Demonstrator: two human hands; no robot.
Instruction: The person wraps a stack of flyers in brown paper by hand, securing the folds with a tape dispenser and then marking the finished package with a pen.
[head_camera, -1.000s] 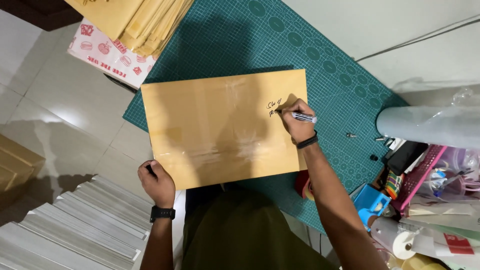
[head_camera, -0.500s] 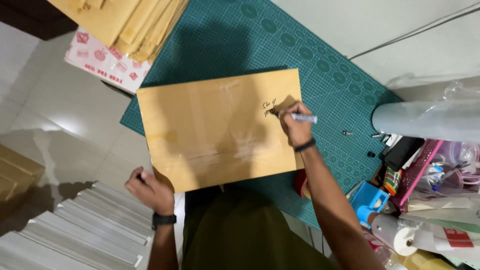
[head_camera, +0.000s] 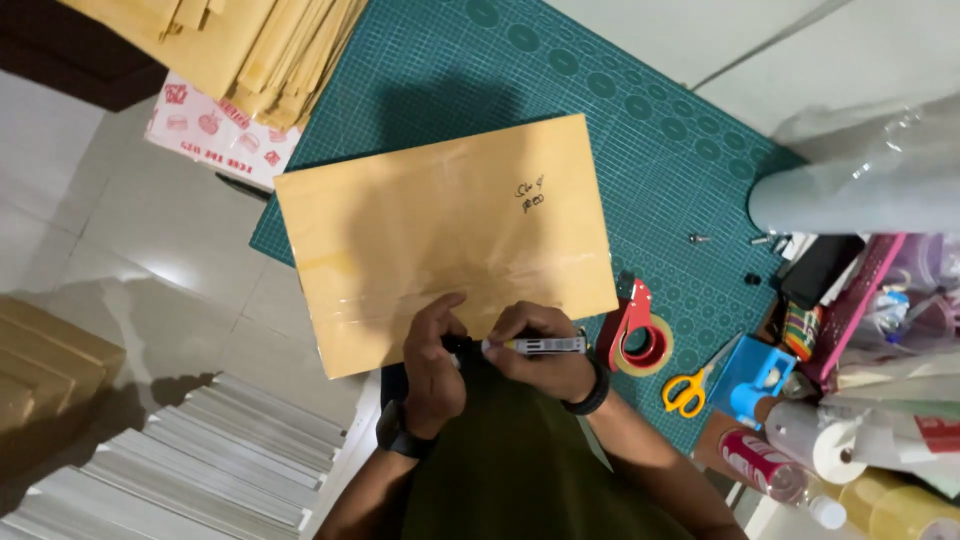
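Note:
A large brown padded envelope (head_camera: 440, 235) lies on the green cutting mat (head_camera: 640, 130), with a small handwritten mark near its upper right. Both my hands are together at the envelope's near edge. My right hand (head_camera: 535, 355) grips a white marker (head_camera: 535, 346) by its barrel. My left hand (head_camera: 433, 365) is closed around the marker's black cap end (head_camera: 462, 347). A black watch sits on each wrist.
A red tape dispenser (head_camera: 632, 335) and orange-handled scissors (head_camera: 690, 388) lie right of my hands. Cluttered supplies, tape rolls and a clear plastic roll (head_camera: 860, 180) fill the right side. More brown envelopes (head_camera: 230, 40) are stacked at top left, white packets (head_camera: 200, 460) at lower left.
My right hand left the written mark and came down to the envelope's near edge. My left hand rose from the lower left corner to meet it at the marker's cap.

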